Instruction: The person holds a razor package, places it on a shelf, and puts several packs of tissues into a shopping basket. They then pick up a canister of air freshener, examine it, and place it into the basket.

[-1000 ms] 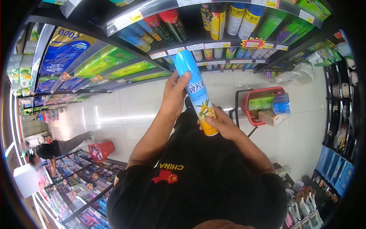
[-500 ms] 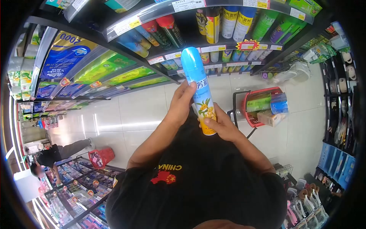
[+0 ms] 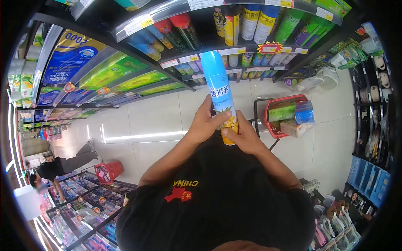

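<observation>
Between my two hands is a tall blue-and-yellow aerosol can [image 3: 220, 90] with a light blue cap, Chinese lettering and a flower picture. It tilts slightly, cap end toward the shelf. My left hand [image 3: 206, 122] is closed around its middle, thumb lying across the front by the leaf print. Lower down, my right hand [image 3: 243, 134] grips the yellow base, with its thumb on the front. The fingers of both hands are mostly hidden behind the can.
Ahead, a shelf [image 3: 184, 58] holds several spray cans. Packs of tissue paper [image 3: 69, 58] fill the left shelving. A red shopping basket [image 3: 268, 121] with goods stands on the floor at right. Another person [image 3: 63, 167] is beside a display at left, near a second red basket [image 3: 109, 171].
My left hand has slid down the can from below the cap to its middle, uncovering more lettering. My right hand still holds the base. The person at left has shifted slightly.
</observation>
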Tool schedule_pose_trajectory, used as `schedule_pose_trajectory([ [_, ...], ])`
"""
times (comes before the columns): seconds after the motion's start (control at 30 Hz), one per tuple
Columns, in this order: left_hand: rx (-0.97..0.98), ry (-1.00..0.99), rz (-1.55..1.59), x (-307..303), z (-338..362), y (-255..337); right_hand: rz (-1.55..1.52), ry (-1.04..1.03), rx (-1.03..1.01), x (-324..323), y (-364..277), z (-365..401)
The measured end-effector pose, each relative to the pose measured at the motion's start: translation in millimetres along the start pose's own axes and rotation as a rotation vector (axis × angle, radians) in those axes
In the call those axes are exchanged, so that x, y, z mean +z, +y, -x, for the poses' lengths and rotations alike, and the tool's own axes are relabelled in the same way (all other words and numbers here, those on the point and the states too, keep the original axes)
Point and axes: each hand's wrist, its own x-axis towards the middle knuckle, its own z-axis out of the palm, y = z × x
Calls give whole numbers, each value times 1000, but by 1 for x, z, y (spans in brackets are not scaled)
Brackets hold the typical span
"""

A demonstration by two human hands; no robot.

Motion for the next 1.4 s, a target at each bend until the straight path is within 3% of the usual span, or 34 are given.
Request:
schedule_pose_trajectory([
  [0.3, 52, -62, -83, 11, -1, -6, -400, -25, 59, -5, 10, 7],
  [0.77, 100, -36, -112, 16, -13, -9, -559, -80, 89, -16, 7, 7],
  [0.97, -29, -46, -39, 13, -14, -1, -607, -95, 95, -16, 12, 4],
  [1.4, -36, -30, 21, 17, -18, 1, -689, -88, 133, -20, 14, 2],
])
